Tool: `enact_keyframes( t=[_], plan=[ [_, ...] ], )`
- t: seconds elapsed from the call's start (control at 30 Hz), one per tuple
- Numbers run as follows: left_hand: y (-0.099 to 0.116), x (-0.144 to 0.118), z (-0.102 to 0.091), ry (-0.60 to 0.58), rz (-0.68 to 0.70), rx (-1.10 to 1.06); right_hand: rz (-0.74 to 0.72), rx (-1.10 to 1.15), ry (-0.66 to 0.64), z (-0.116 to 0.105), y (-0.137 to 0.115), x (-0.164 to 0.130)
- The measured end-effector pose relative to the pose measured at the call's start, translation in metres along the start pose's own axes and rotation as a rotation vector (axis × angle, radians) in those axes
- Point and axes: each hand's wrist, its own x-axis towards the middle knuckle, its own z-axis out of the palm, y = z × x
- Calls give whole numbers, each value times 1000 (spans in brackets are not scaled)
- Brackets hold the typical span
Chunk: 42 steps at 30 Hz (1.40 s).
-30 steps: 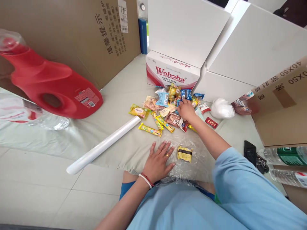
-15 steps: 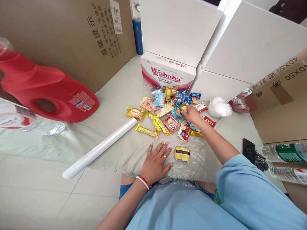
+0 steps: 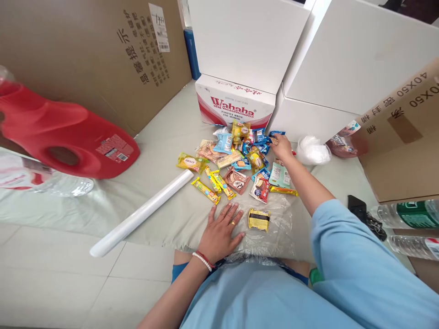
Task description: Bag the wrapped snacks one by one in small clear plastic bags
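Observation:
My left hand (image 3: 219, 234) lies flat with fingers spread on the cloth-covered surface, at the edge of a clear plastic film (image 3: 279, 228). On that film sits a yellow snack packet with a dark band (image 3: 259, 220), just right of my left hand. My right hand (image 3: 281, 148) reaches to the back right of a pile of wrapped snacks, fingers closed together beside a blue packet (image 3: 277, 133); what they pinch is hidden. Around it lie a yellow-and-clear cake packet (image 3: 255, 160), a red-and-white packet (image 3: 259, 188), a brown packet (image 3: 237, 180) and several yellow stick packets (image 3: 206, 190).
A white roll (image 3: 142, 212) lies at left, near a red detergent jug (image 3: 68, 132). Behind the snacks stands a Wahaha carton (image 3: 235, 103). A white plastic bundle (image 3: 313, 151), a phone (image 3: 357, 208), keys (image 3: 377, 228) and bottles (image 3: 416, 214) are at right.
My right hand has moved from the yellow cake packet toward the back right of the pile, leaving that packet in view. My left hand stays flat. The view has shifted slightly.

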Motion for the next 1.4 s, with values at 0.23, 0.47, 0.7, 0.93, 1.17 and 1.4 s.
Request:
enact_keyframes(
  t=[0.23,0.47,0.7,0.93,1.17,1.4],
  plan=[
    [-1,0,0,-35,10,-25,-35,-7,-3,-13,-20,0],
    [-3,-1,2,-62,13,-49,-410,146,-167,-73,-20,-204],
    [-3,-2,1,-47,28,-7,-577,3,-449,-60,5,-311],
    [4,-9,0,-66,7,58,-544,-111,-491,-62,-29,-288],
    [8,-26,0,-77,-62,97,-532,-203,-532,-58,-46,-280],
    [6,-24,-3,-111,-92,109,-562,-167,-517,-48,-53,-304]
  ],
)
